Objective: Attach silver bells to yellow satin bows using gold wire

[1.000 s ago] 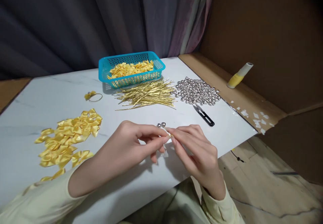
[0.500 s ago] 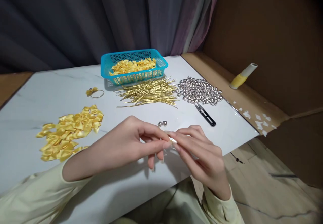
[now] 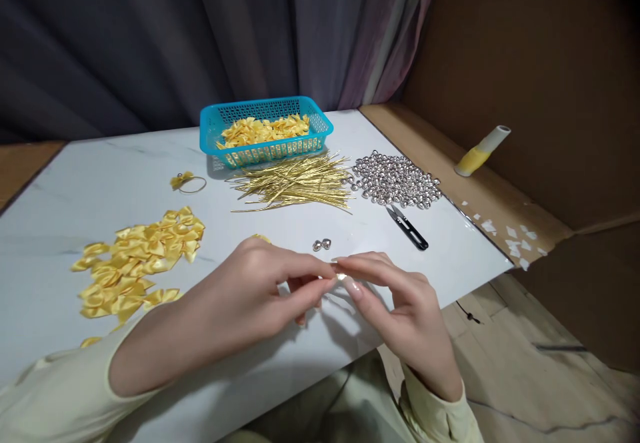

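Observation:
My left hand (image 3: 250, 296) and my right hand (image 3: 400, 310) meet fingertip to fingertip over the near edge of the white table (image 3: 75, 176). Both pinch one small pale piece (image 3: 342, 275) between thumb and forefinger; it is too small to name. Two silver bells (image 3: 323, 244) lie on the table just beyond my fingertips. A loose heap of yellow ribbon bows (image 3: 137, 260) lies to the left of my left hand.
A blue basket (image 3: 265, 131) of yellow bows stands at the back, with a bundle of gold ties (image 3: 293, 183) in front of it. A pile of silver bells (image 3: 395, 180), black thread snips (image 3: 407, 226), a bow on a ring (image 3: 186, 182), a yellow spool (image 3: 480, 150) and paper scraps (image 3: 510, 233) lie to the right.
My hands have stayed joined at the fingertips and shifted slightly toward me. The white bit that hung below my fingers earlier no longer shows.

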The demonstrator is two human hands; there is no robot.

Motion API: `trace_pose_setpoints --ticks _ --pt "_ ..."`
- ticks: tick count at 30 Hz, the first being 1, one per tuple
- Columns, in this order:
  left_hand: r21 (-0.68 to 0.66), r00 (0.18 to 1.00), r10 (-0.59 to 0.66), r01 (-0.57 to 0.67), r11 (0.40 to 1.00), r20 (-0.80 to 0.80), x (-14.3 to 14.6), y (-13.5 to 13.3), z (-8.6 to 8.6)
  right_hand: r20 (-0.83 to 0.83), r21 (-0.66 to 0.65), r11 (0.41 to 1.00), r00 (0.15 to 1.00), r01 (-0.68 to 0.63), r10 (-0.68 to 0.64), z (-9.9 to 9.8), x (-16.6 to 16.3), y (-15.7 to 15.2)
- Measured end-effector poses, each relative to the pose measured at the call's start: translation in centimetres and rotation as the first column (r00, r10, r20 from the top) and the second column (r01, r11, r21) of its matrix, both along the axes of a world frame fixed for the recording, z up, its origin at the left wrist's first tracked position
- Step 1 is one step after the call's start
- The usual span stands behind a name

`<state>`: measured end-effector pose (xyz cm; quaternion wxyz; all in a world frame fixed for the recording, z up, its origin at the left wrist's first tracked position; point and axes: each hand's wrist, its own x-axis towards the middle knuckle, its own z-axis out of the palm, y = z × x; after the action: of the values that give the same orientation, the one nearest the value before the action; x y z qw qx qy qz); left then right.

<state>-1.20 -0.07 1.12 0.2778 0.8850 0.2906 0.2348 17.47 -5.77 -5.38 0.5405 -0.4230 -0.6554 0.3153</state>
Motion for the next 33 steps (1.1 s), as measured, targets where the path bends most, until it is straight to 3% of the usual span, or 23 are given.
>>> trace_pose_setpoints --ticks 4,12,17,21,26,30,33 --pt "0.306 0.998 -0.001 0.021 0.952 -0.065 -0.1 -0.9 -0.7 0.017 0.016 1.0 1.0 0.015 -0.016 0.0 -0.5 0.1" --pt "0.457 0.996 -0.008 0.05 0.888 -0.092 -0.2 -1.2 -1.6 0.042 0.1 0.992 0.996 0.074 -0.079 0.0 -1.0 0.2" --pt "0.425 0.997 0.011 0.022 0.905 -0.074 -0.3 -1.1 -1.6 0.009 0.154 0.977 0.988 0.151 -0.154 -0.6 -1.7 0.3" --pt "0.376 0.999 0.022 -0.011 0.927 -0.025 -0.2 -1.0 -1.1 -0.116 0.157 0.978 0.986 0.137 -0.119 -1.5 -2.0 0.5" --pt "0.156 0.998 -0.003 -0.005 0.988 0.055 -0.3 -0.2 -0.3 -0.13 0.228 0.973 0.991 0.018 0.013 -2.0 -1.4 0.8" --pt "-0.044 0.996 -0.064 0.066 0.997 0.059 -0.6 0.4 0.1 -0.064 0.275 0.961 0.996 -0.035 0.055 -1.7 -0.8 0.8" --pt "-0.054 0.995 -0.075 0.078 0.995 0.06 -0.7 0.4 0.3 -0.044 0.285 0.958 0.998 -0.019 0.033 -1.6 -0.9 0.7"
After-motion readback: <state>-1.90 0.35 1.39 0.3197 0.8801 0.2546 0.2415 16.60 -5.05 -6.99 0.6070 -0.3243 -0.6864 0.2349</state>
